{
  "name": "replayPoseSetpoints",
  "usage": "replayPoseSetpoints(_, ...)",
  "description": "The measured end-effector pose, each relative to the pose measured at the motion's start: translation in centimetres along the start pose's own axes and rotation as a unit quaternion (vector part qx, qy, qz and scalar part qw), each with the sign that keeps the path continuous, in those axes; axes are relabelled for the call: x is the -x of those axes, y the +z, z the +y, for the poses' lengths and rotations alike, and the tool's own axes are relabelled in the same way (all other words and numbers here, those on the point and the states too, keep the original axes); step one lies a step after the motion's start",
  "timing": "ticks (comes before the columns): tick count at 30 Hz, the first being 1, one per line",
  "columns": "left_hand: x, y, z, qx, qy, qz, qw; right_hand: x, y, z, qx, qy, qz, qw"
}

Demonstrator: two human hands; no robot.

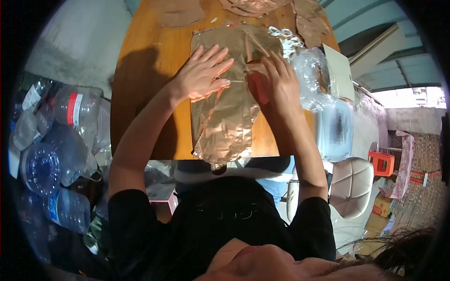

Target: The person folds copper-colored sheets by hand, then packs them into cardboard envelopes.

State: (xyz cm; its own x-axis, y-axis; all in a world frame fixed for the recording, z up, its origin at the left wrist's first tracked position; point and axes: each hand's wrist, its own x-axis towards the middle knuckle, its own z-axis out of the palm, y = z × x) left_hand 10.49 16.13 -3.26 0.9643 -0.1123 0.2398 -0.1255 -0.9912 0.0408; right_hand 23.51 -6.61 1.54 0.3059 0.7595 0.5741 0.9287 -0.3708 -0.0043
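Note:
A flat, shiny rose-gold foil balloon [225, 126] lies lengthwise on the wooden table, creased along its surface. Its short neck hangs past the near edge. My left hand [204, 75] rests palm down on the foil's left part, fingers spread and nothing held. On the right side, my right hand [281, 84] has its fingers bent together at a raised fold of the same foil; the thumb is mostly hidden behind the hand. White ribbon coils [288, 40] lie just beyond the right fingertips.
More rose-gold foil pieces [180, 11] lie along the far side of the wooden table [133, 107]. Clear plastic wrap [311, 75] and a pale box [337, 72] sit at the right edge. Large plastic bottles [75, 112] are piled at left; a padded chair [351, 187] stands right.

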Motion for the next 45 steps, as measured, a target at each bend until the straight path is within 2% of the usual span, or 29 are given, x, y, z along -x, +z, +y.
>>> replayPoseSetpoints(4,-0.7,0.0,-0.5,0.0,0.024,0.047,0.999,-2.8,3.3,2.5,0.067,-0.005,0.08,0.995)
replayPoseSetpoints(6,-0.1,0.1,-0.1,0.009,0.003,0.018,1.0,-4.1,4.7,3.6,0.039,0.069,-0.041,0.996)
replayPoseSetpoints(7,-0.1,0.0,-0.1,0.008,-0.001,0.005,1.0,-4.7,4.9,4.1,0.058,0.052,0.03,0.997)
replayPoseSetpoints(8,-0.1,-0.1,0.0,0.005,0.002,0.009,1.0,-4.9,5.0,4.6,0.06,0.052,0.034,0.996)
replayPoseSetpoints(10,-0.1,-0.2,0.1,0.01,-0.003,0.007,1.0,-5.7,3.8,4.7,0.039,-0.018,0.164,0.986)
replayPoseSetpoints(11,-0.1,-0.2,0.1,0.013,-0.008,-0.002,1.0,-6.0,3.3,4.7,0.039,-0.032,0.194,0.98)
replayPoseSetpoints(16,-0.2,-0.9,0.4,0.016,-0.015,-0.034,0.999,-5.4,1.7,5.5,0.088,0.001,0.203,0.975)
replayPoseSetpoints(19,-0.1,-0.5,0.2,0.018,-0.015,-0.023,0.999,-3.0,0.9,4.9,0.042,0.084,0.176,0.98)
replayPoseSetpoints(20,0.0,-0.4,0.2,0.017,-0.012,-0.011,1.0,-2.3,1.0,4.6,0.042,0.083,0.176,0.98)
replayPoseSetpoints(21,0.0,-0.3,0.1,0.018,-0.013,-0.012,1.0,-1.5,1.1,4.2,-0.07,0.203,0.132,0.968)
replayPoseSetpoints(22,0.0,-0.3,0.1,0.016,-0.01,-0.009,1.0,-0.7,1.0,3.6,-0.18,0.317,0.084,0.927)
replayPoseSetpoints(23,-0.1,-0.3,0.1,0.014,-0.007,-0.007,1.0,0.1,1.0,2.9,-0.295,0.377,0.056,0.876)
replayPoseSetpoints(24,0.0,-0.3,0.1,0.015,-0.006,-0.008,1.0,0.6,1.5,2.8,-0.294,0.379,0.056,0.875)
replayPoseSetpoints(26,0.0,-0.3,0.1,0.015,-0.008,-0.011,1.0,1.7,2.4,2.7,-0.487,0.452,0.038,0.747)
replayPoseSetpoints(27,0.0,-0.3,0.1,0.015,-0.006,-0.012,1.0,1.6,2.0,2.4,-0.519,0.47,0.034,0.713)
replayPoseSetpoints(30,0.0,-0.2,0.0,0.011,-0.004,-0.006,1.0,1.3,1.8,2.7,-0.523,0.491,-0.018,0.697)
replayPoseSetpoints(34,0.0,-0.1,0.0,0.014,-0.006,-0.008,1.0,0.1,2.5,2.6,-0.492,0.514,0.015,0.702)
replayPoseSetpoints(36,-0.1,0.0,-0.1,0.012,-0.005,-0.006,1.0,-0.4,3.0,2.8,-0.351,0.462,-0.028,0.814)
replayPoseSetpoints(40,-0.2,-0.2,0.0,0.019,-0.011,-0.023,1.0,-1.0,3.5,3.0,-0.314,0.435,-0.046,0.843)
replayPoseSetpoints(42,-0.1,-0.5,0.1,0.023,-0.016,-0.029,0.999,-0.7,4.7,3.1,-0.274,0.418,0.018,0.866)
replayPoseSetpoints(43,-0.1,-0.7,0.2,0.023,-0.016,-0.033,0.999,-0.6,5.1,3.1,-0.275,0.417,0.017,0.866)
replayPoseSetpoints(45,-0.2,-0.9,0.4,0.024,-0.016,-0.037,0.999,-0.6,5.7,3.0,-0.388,0.457,0.091,0.795)
